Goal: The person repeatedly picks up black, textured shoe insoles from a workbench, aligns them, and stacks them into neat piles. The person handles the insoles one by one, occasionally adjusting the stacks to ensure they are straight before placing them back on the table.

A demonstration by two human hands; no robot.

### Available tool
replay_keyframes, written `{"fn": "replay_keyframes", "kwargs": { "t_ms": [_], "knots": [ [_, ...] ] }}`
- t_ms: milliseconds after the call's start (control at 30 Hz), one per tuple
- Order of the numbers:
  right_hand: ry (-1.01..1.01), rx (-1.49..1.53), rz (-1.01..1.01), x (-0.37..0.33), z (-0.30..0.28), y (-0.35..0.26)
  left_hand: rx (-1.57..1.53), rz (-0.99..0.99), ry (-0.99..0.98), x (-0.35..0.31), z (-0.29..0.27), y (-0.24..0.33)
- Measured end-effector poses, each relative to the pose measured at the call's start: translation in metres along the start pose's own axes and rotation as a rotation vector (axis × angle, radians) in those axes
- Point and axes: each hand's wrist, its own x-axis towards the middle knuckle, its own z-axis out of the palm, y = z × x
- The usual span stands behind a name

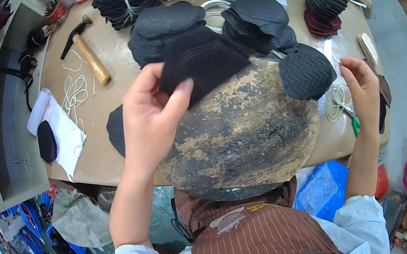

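Note:
My left hand (pixel 151 114) grips a black piece of fabric (pixel 204 63) between thumb and fingers, over the far edge of a worn, glue-stained rounded board (pixel 238 143). Faint layered lines show on the black fabric. Out to the right, my right hand (pixel 364 83) hovers with thumb and fingertips drawn together; anything between them is too small to make out. Between the hands, a black sole piece with a zigzag tread (pixel 306 72) lies at the board's right edge. Behind the held fabric are piles of black sole-shaped pieces (pixel 166 24) (pixel 258 17).
Tied black stacks (pixel 125 1) line the table's back. At left lie a hammer (pixel 91 59), white string (pixel 74 91) and paper (pixel 58 134) with a black piece on it. Green-handled scissors (pixel 355 124) and black and maroon stacks (pixel 323 7) are at right.

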Motion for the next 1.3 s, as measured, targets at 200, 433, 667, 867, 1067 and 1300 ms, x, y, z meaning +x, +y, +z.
{"fn": "replay_keyframes", "kwargs": {
  "t_ms": [200, 433, 667, 867, 1067, 1300],
  "knots": [
    [-0.251, -0.337, -0.171, 0.015, 0.03, -0.01, 0.204, -0.422, -0.037, -0.07, 0.026, -0.015],
    [-0.148, -0.524, -0.296, 0.006, 0.035, -0.03, 0.662, -0.48, -0.107, -0.125, 0.024, -0.003],
    [-0.521, 0.489, 0.187, -0.042, 0.032, -0.071, 0.979, 0.063, -0.147, -0.155, -0.002, -0.004],
    [-0.849, 0.771, 0.503, -0.065, 0.087, -0.06, 0.887, 0.111, -0.251, -0.179, 0.01, -0.024],
    [-0.818, 0.567, 0.608, -0.074, 0.112, -0.052, 1.069, 0.116, -0.372, -0.181, 0.015, -0.03],
    [-0.687, 0.449, 0.511, -0.084, 0.114, -0.049, 0.949, 0.084, -0.36, -0.185, 0.005, -0.031]
  ]
}}
